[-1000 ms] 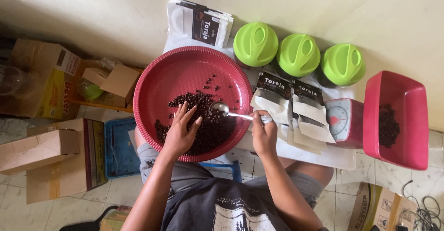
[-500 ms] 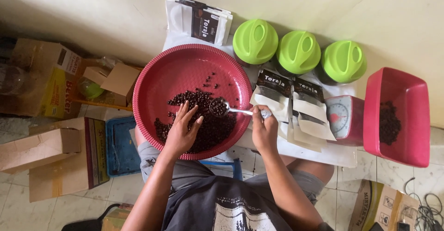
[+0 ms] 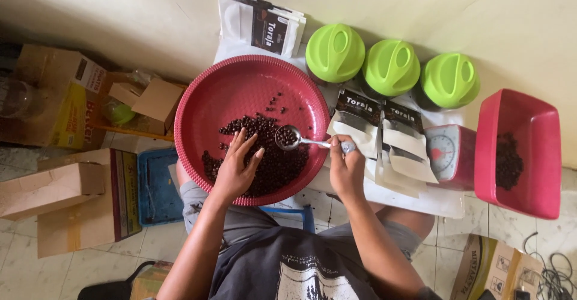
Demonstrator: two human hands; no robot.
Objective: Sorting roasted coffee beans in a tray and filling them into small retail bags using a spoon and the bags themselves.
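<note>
Since the earlier frames, we see the spoon (image 3: pixel 288 138) travel leftward and come to sit over the heap of dark beans (image 3: pixel 273 159), its bowl loaded with beans; the left hand has barely shifted. We observe the right hand (image 3: pixel 345 171) closed around the spoon's handle at the tray's right edge. The left hand (image 3: pixel 237 168) lies on the bean heap with its fingers spread wide, holding nothing. The beans occupy the lower half of the round red tray (image 3: pixel 240 84), with a few strays scattered above the heap. To the right of the tray we note two black-and-white pouches (image 3: pixel 384 132) lying flat, just beside the right hand; more pouches (image 3: pixel 261 27) are stacked above the tray. Three jars with green lids (image 3: pixel 390 66) stand in a row, closed, so we cannot tell their contents. Further right, a small kitchen scale (image 3: pixel 448 156) sits beside a rectangular red tub (image 3: pixel 529 120) holding a small pile of dark beans. Cardboard boxes (image 3: pixel 54 186) lie to the left.
</note>
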